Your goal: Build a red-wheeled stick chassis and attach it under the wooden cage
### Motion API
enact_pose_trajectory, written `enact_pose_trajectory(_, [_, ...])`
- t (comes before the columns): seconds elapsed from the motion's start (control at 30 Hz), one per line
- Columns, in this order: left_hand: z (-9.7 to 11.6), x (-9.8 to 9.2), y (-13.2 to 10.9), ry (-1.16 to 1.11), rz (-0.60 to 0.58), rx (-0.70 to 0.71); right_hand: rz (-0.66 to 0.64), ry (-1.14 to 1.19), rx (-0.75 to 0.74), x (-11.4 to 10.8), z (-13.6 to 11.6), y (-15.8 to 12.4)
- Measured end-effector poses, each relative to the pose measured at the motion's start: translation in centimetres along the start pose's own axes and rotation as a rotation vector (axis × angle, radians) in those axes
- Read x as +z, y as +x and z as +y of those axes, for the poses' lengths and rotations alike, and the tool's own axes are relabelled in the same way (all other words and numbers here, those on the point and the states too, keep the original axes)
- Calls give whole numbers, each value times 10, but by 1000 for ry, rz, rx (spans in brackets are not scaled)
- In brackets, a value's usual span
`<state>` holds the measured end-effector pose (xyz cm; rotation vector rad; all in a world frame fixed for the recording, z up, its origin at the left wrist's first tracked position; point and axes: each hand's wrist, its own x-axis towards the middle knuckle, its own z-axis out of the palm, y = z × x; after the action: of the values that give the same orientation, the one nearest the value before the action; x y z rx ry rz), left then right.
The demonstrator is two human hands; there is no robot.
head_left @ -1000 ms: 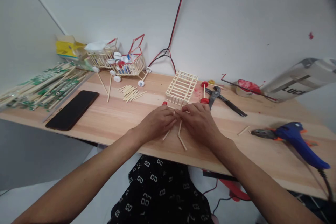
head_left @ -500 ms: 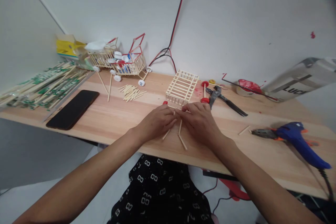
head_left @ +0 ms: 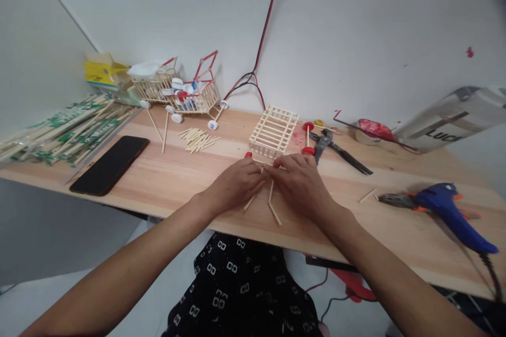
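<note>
My left hand (head_left: 238, 183) and my right hand (head_left: 301, 183) meet low over the front of the wooden table, fingertips nearly touching. Both are closed in a pinch on thin wooden sticks, whose joined ends are mostly hidden by the fingers. From beneath the hands, a bent stick piece (head_left: 274, 213) and a straight stick (head_left: 249, 202) stick out toward me. Just beyond the fingers lies a slatted stick basket (head_left: 274, 129). A red cap (head_left: 248, 155) shows by the left fingertips. To the right, two red wheels (head_left: 308, 151) are joined by a stick.
Pincers (head_left: 324, 142) and a blue glue gun (head_left: 446, 216) lie on the right, near a red-stained cup (head_left: 373, 131). Short sticks (head_left: 197, 139), a phone (head_left: 110, 164), packaged chopsticks (head_left: 71, 129) and small stick carts (head_left: 195, 97) occupy the left. A cable (head_left: 269, 16) runs down the wall.
</note>
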<state>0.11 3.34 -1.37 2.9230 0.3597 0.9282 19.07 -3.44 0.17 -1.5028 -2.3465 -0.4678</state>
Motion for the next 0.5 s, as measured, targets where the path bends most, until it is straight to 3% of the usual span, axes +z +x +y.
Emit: enact_pose_trajectory(0.5, [2,0,2,58,-15,18,-24,15,12,-2,-1,0])
